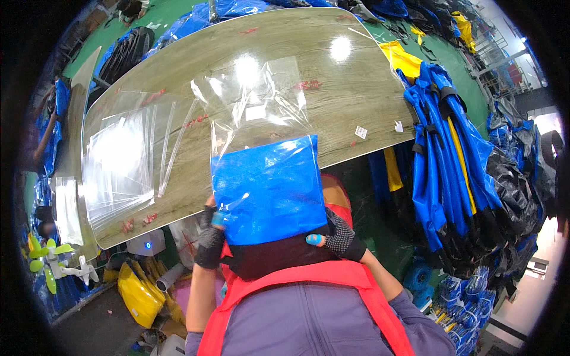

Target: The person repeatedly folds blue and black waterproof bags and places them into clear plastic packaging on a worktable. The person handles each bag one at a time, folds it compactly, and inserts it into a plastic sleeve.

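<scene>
Both forearms raised from the lower edge, bent at the elbow, lifted in front of the chest. Left hand in a dark fingerless glove, closed on the lower left edge of a blue folded fabric piece, with a light blue cap on one finger. Right hand in a dark dotted glove, closed on the lower right corner of the same piece, again with one light blue fingertip cap showing. Held upright between the two hands, just above the near edge of the wood-grain surface and in front of the red vest; partly slipped inside a clear plastic bag, whose open upper part trails back over the surface and catches the glare of the lamps.

One blue fabric piece in hand, one clear bag around it. One stack of flat clear bags lying on the left part of the surface (exact number of sheets impossible to tell), with a few loose clear strips beside it. Two small white tags near the right edge of the surface. Several small red marks scattered over the wood grain.

Beyond the right edge, a heap of blue and yellow folded frames standing on the green floor, with black ones farther right. Low on the left, one small white fan with green blades, one white box with a blue light and one yellow bag
</scene>
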